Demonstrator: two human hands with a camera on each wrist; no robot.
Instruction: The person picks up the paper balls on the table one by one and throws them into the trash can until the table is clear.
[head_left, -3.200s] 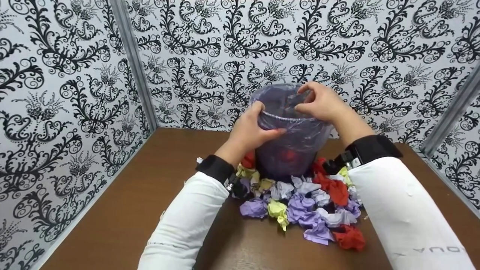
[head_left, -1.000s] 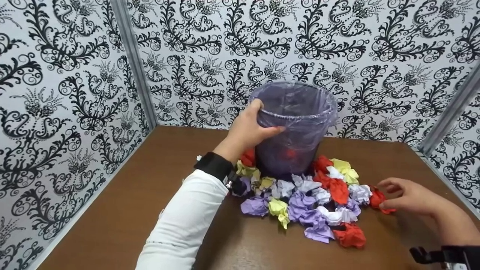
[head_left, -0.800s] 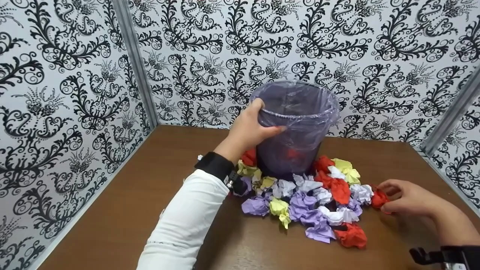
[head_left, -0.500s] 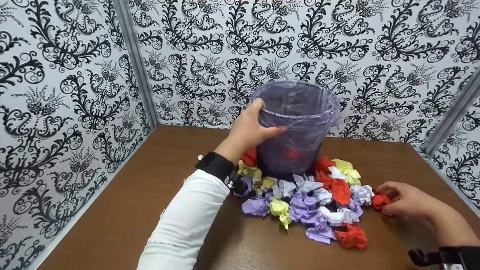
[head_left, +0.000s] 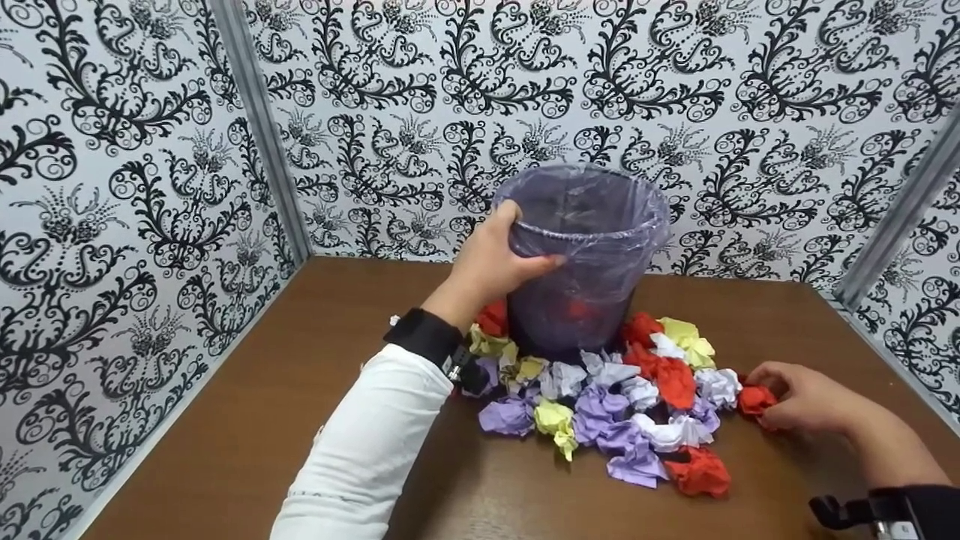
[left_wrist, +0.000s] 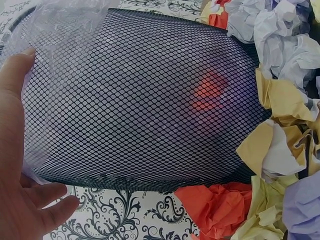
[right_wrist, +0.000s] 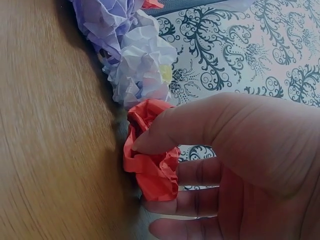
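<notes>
A black mesh wastebasket (head_left: pixel 577 300), lined with a translucent purple bag (head_left: pixel 592 225), is stood upright on the brown table (head_left: pixel 300 390), toward the back edge and roughly midway between the side edges. Its rim is gripped by the left hand (head_left: pixel 491 262), with the thumb laid across the bag-covered outer wall and the fingers hooked over the rim; in the left wrist view the mesh wall (left_wrist: pixel 150 100) is seen pressed against the palm (left_wrist: pixel 15 150), and a red shape is made out through the mesh inside the basket.

A heap of crumpled paper balls (head_left: pixel 615 405) in lilac, white, yellow and red is spread on the table against the front of the basket and out toward the near edge. At the right end of that heap, toward the right edge of the table, a red crumpled paper ball (head_left: pixel 754 400) is pinched by the right hand (head_left: pixel 802 397). In the right wrist view the ball (right_wrist: pixel 150 160) is clamped between the thumb on one side and the curled fingers (right_wrist: pixel 200 172) on the other, and is seen resting on or just at the table surface; which of the two cannot be told. A white and lilac paper ball (right_wrist: pixel 142 70) lies just beside it.

Patterned black-and-white walls (head_left: pixel 150 187) enclose the table on the left, back and right.
</notes>
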